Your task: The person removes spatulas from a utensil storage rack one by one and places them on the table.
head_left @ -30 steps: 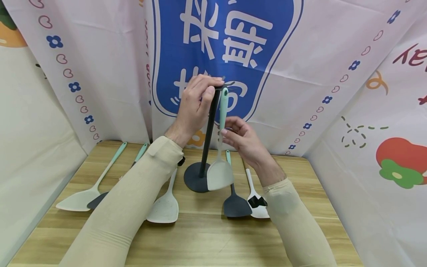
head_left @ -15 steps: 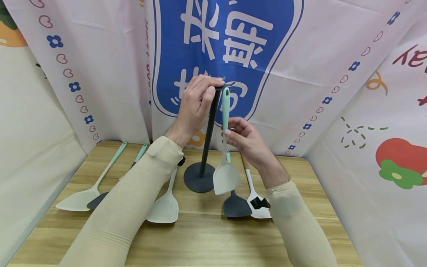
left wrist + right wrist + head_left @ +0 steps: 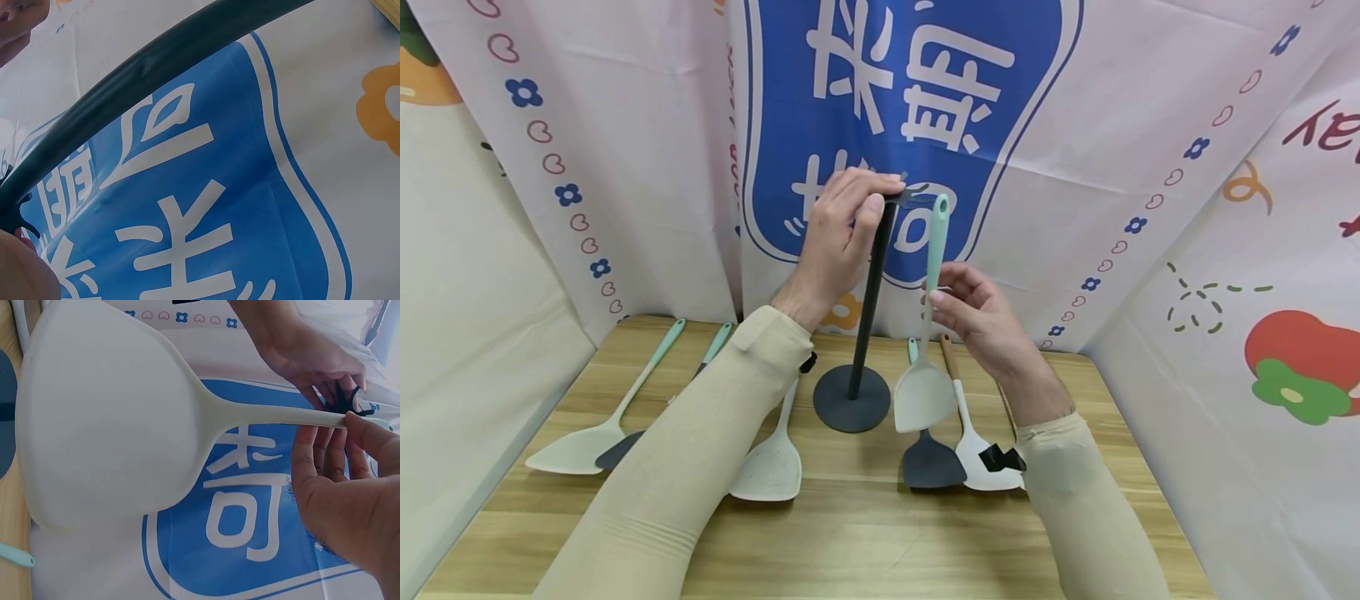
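My left hand (image 3: 835,242) grips the hooked top of a black utensil stand (image 3: 867,304), fingers over it and thumb at its side. The stand's round base is on the table. Its dark pole (image 3: 144,75) crosses the left wrist view. My right hand (image 3: 988,325) pinches a cream spatula (image 3: 923,398) between thumb and fingers, where the shaft meets the mint-green handle. The spatula is upright, blade down, to the right of the stand and off its hooks. In the right wrist view its broad blade (image 3: 112,419) fills the left side.
On the wooden table (image 3: 850,542) lie a dark grey spatula (image 3: 932,462) and a white spatula with a brown handle (image 3: 977,450) at the right. Left of the stand lie a cream spatula (image 3: 771,467), another cream spatula (image 3: 580,447) and a partly hidden dark one (image 3: 617,450).
The right hand has moved the spatula rightward, away from the stand. The brown handle at the back right now shows. My left hand stays on the stand's top.
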Tool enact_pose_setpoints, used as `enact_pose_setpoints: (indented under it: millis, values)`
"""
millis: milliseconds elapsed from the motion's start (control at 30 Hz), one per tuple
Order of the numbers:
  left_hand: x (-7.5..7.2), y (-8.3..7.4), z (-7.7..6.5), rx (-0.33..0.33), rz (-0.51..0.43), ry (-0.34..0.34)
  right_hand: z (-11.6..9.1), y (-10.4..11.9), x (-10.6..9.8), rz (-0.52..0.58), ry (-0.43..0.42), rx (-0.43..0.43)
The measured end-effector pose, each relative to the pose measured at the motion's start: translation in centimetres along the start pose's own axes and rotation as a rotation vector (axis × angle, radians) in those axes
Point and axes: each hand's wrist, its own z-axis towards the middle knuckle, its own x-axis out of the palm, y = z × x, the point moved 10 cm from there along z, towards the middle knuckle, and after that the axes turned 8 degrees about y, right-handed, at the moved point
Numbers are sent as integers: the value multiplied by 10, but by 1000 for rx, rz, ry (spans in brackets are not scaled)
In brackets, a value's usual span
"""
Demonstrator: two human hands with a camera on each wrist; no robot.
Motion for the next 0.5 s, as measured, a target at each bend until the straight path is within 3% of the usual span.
enact_pose_setpoints:
  millis: [500]
  values:
    - [-1, -1, 0, 9, -6, -10, -30, 8, -57, -12, -130, -16]
